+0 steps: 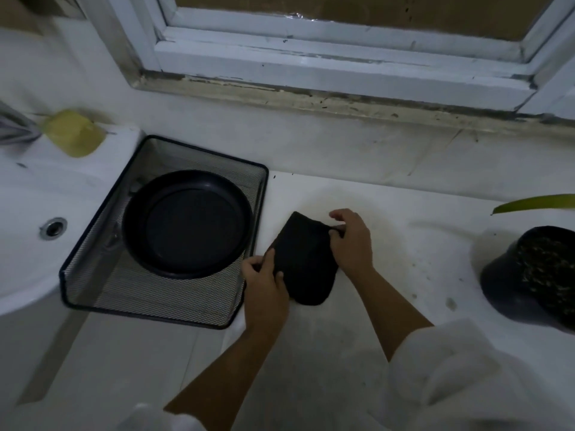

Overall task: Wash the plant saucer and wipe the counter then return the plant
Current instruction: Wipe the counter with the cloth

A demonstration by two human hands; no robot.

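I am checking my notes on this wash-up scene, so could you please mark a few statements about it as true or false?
1. The saucer lies in the mesh tray. True.
2. Both hands hold the dark cloth on the counter. True: the left hand grips its near-left edge, the right hand its far-right edge.
3. The plant pot stands on the saucer. False: it sits on the counter at the far right, apart from the saucer.
4. The sink is to the right of the tray. False: it is on the left.
5. A yellow sponge lies inside the tray. False: the yellow thing rests behind the sink, outside the tray.
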